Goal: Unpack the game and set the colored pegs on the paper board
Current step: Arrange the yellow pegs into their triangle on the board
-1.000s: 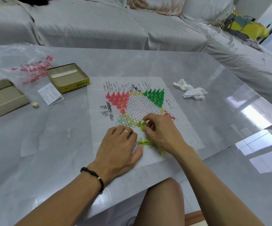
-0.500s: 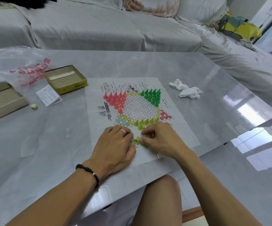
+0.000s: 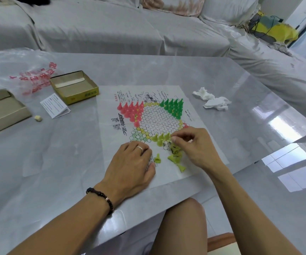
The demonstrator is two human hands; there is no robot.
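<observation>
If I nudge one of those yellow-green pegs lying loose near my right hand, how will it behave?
The loose yellow-green pegs are small, cone-shaped plastic, so probably very light and easy to knock. Several already lie on their sides, which suggests they tip readily. A tipped one would likely roll in a curve on the thin paper board.

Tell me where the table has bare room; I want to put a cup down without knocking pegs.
Bare table runs between the paper board and the sofa, and left of the left hand. Crowded: near the right hand, among loose yellow-green pegs.
</observation>
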